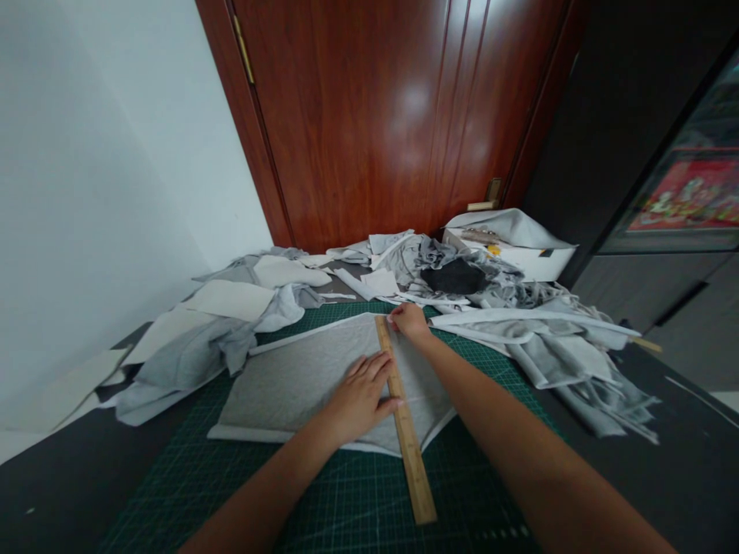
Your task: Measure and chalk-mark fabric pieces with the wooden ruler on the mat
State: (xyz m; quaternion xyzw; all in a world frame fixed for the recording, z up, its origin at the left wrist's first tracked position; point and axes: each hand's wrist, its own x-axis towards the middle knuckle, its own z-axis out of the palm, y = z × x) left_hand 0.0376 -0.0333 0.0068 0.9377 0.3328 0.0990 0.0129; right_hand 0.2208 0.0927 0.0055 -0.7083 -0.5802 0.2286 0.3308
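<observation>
A piece of grey fabric [305,377] with pale edges is spread on a green cutting mat [346,500]. Across it lies a wooden ruler [416,469], its near end reaching past the fabric onto the mat. My left hand [363,392] rests flat, fingers apart, pressing on the ruler and the fabric left of it. Beside the ruler's far end, my right hand [409,322] is closed near the fabric's far edge. A small pale bit shows at its fingertips; whether it is fabric or a tool, I cannot tell.
Grey fabric pieces and cream paper patterns [231,300] are heaped on the left. Fabric scraps [571,354] pile up on the right, near a white box [536,261] with cloth over it. A wooden door [369,115] stands behind, a dark cabinet [663,308] to the right.
</observation>
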